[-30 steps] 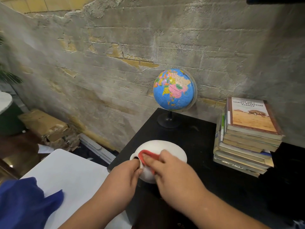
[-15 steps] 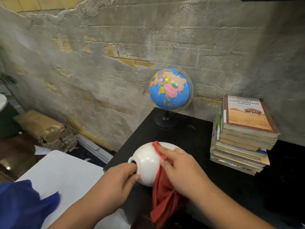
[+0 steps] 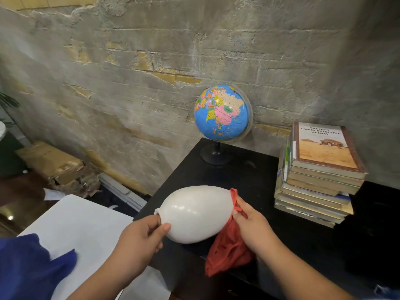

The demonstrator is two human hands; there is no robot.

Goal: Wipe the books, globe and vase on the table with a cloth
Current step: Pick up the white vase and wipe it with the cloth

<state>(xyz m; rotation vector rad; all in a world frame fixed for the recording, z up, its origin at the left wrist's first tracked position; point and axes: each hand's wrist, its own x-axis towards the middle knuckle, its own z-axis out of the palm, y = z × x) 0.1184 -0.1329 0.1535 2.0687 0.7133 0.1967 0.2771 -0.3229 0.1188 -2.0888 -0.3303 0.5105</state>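
Weathered brick wall (image 3: 151, 61) behind. Cardboard box (image 3: 49, 163) on floor, white surface (image 3: 86, 224) at left. Left hand (image 3: 138, 241) fingers clamped on neck of vase (image 3: 194, 215), held sideways over black tabletop (image 3: 249, 176). Right hand (image 3: 253, 226) fingers grip red cloth (image 3: 229, 254) against its base. Globe (image 3: 221, 113), book stack (image 3: 318, 172) behind. Vase mouth hidden.

rough grey wall, dark floor

a grey plastered brick wall (image 3: 151, 61) fills the back, with yellow patches showing through. a black table (image 3: 249, 174) stands against it. a white table (image 3: 86, 224) sits just beside it, lower left. a cardboard box (image 3: 49, 161) lies on the dark wooden floor (image 3: 19, 191) at the wall's foot, near a white strip (image 3: 121, 189). green leaves (image 3: 8, 102) show at the left edge. a small glint lights the floor.
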